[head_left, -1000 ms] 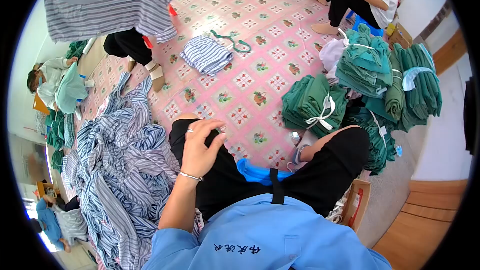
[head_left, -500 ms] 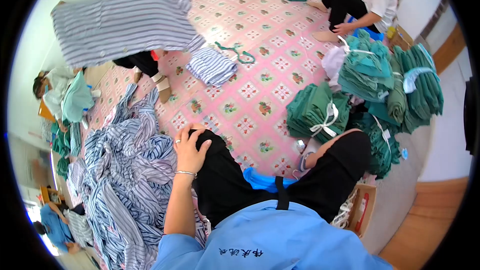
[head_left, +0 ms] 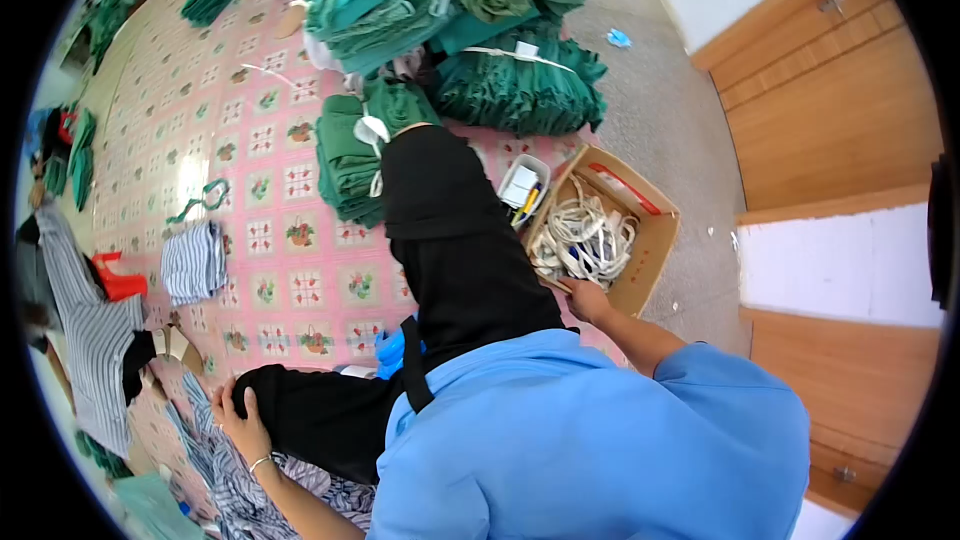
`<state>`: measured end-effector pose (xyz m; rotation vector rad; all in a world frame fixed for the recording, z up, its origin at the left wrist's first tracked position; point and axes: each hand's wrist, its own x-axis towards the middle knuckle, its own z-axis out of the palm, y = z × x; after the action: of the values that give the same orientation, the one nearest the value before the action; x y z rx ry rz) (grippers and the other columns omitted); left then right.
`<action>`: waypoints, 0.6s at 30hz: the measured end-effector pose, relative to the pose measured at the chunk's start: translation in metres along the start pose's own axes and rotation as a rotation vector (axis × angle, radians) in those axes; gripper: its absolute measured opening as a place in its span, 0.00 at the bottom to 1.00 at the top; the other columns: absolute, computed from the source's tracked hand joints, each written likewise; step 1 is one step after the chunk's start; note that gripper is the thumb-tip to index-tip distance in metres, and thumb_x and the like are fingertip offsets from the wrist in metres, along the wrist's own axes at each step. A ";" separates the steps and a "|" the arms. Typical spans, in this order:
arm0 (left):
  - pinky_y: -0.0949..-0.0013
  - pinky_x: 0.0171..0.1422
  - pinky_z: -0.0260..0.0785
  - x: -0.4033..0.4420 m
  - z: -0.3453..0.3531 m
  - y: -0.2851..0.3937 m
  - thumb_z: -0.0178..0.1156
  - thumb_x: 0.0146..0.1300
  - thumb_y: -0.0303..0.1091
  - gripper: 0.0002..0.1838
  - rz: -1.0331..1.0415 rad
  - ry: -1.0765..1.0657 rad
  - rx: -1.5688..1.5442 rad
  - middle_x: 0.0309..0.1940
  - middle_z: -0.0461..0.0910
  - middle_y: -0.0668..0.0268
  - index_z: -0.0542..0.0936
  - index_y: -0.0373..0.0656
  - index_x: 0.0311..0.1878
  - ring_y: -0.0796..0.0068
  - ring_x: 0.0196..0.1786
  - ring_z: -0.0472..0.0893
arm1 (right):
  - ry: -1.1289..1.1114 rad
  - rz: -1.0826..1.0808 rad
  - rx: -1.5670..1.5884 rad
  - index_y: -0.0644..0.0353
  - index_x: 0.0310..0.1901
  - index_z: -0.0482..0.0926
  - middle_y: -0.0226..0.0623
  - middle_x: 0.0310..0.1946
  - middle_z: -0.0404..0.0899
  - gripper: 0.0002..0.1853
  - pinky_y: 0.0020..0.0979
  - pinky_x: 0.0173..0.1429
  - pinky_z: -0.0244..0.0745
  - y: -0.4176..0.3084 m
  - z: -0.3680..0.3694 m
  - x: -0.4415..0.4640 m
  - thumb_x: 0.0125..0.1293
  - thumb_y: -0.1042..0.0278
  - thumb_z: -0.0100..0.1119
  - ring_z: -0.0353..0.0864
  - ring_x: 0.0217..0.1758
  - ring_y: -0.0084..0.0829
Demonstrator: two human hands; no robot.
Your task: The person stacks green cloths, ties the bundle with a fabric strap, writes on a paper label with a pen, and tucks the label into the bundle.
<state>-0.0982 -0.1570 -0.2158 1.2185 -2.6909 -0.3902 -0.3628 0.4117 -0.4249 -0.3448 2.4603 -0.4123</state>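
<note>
My left hand (head_left: 240, 424) rests on my left knee with its fingers spread and holds nothing. Beneath and beside that knee lies a heap of striped garments (head_left: 232, 490). On the other side, my right hand (head_left: 587, 301) grips the near edge of an open cardboard box (head_left: 655, 240), its fingertips partly hidden. Inside the box are tangled white cloth ties (head_left: 588, 235) and a long red item (head_left: 625, 188).
A small white tray (head_left: 524, 186) with pens stands beside the box. Tied bundles of green cloth (head_left: 520, 85) are piled ahead. A folded striped garment (head_left: 194, 262) lies on the patterned floor. At left, a person holds a striped garment (head_left: 95, 340). Wooden doors (head_left: 830, 90) stand at right.
My view has swung right, bringing the box and my right hand into sight at its edge. My left hand stays on my knee. The striped garment at left now hangs down.
</note>
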 end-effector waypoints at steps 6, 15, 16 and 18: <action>0.58 0.66 0.58 0.015 -0.003 0.000 0.58 0.65 0.43 0.18 0.033 -0.075 0.048 0.54 0.69 0.56 0.78 0.44 0.54 0.57 0.59 0.68 | 0.507 -0.014 0.055 0.59 0.60 0.71 0.50 0.49 0.76 0.30 0.44 0.59 0.67 -0.004 -0.031 -0.045 0.57 0.56 0.64 0.73 0.54 0.49; 0.57 0.63 0.59 0.025 0.014 0.012 0.59 0.64 0.43 0.18 0.081 0.000 0.079 0.50 0.71 0.55 0.78 0.41 0.51 0.54 0.55 0.70 | 0.722 0.685 0.532 0.62 0.49 0.74 0.44 0.41 0.76 0.20 0.41 0.50 0.70 0.036 0.020 -0.100 0.61 0.58 0.62 0.74 0.45 0.39; 0.57 0.63 0.59 0.027 0.014 0.015 0.61 0.62 0.42 0.18 0.089 -0.007 0.057 0.50 0.71 0.55 0.78 0.41 0.51 0.54 0.55 0.70 | 0.594 0.666 0.672 0.62 0.45 0.75 0.41 0.36 0.77 0.18 0.40 0.45 0.72 0.024 0.022 -0.102 0.62 0.56 0.61 0.76 0.39 0.36; 0.57 0.62 0.60 0.026 0.015 0.016 0.63 0.59 0.42 0.19 0.075 0.037 0.032 0.50 0.71 0.55 0.79 0.40 0.49 0.54 0.55 0.70 | 0.107 0.660 1.223 0.59 0.40 0.77 0.35 0.31 0.77 0.19 0.33 0.38 0.73 -0.014 0.000 -0.091 0.65 0.48 0.57 0.76 0.31 0.30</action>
<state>-0.1305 -0.1642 -0.2238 1.1171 -2.7113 -0.3127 -0.2901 0.4297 -0.3723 0.9585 1.7962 -1.4693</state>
